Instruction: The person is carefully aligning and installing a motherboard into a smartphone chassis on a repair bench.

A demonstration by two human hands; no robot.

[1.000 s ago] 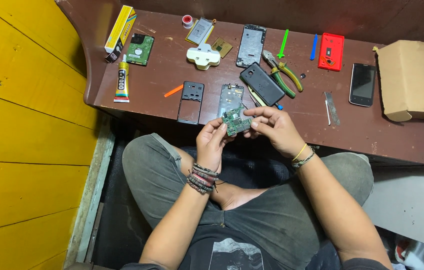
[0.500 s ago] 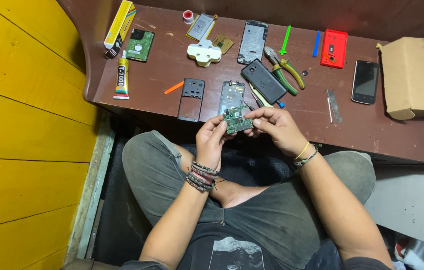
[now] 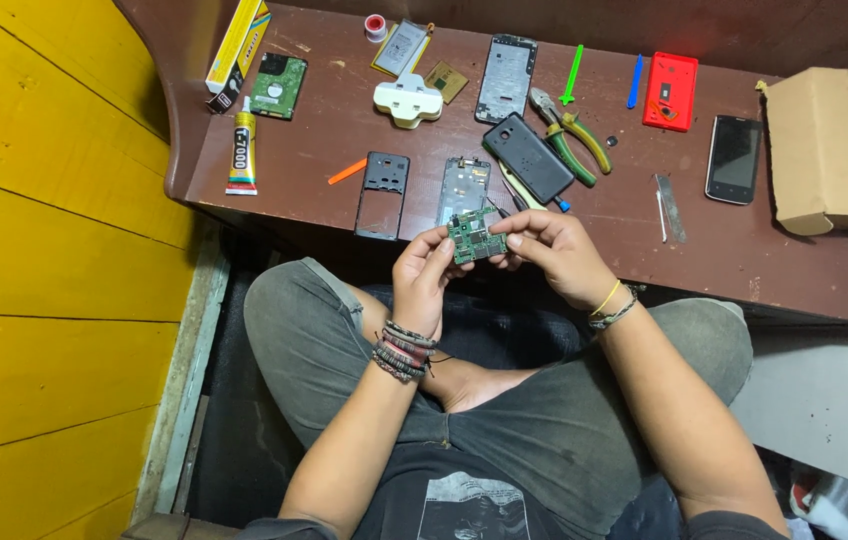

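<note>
I hold a small green circuit board (image 3: 474, 236) between both hands, just in front of the near edge of a low brown table (image 3: 744, 250). My left hand (image 3: 424, 275) pinches its left side with the fingertips. My right hand (image 3: 549, 255) grips its right side. Directly beyond the board an opened phone frame (image 3: 464, 185) lies on the table, with a black plastic phone frame (image 3: 382, 193) to its left and a black phone back cover (image 3: 528, 156) to its right.
Spread over the table: glue tube (image 3: 241, 155), hard drive board (image 3: 278, 85), white plug (image 3: 408, 100), another phone frame (image 3: 506, 78), green-handled pliers (image 3: 574, 140), red cover (image 3: 670, 90), black phone (image 3: 734, 158), cardboard box (image 3: 834, 145), tweezers (image 3: 670, 207). A yellow wall (image 3: 34, 250) stands left.
Both hands and the board stay almost in the same place. The fingers have shifted slightly on the board's edges.
</note>
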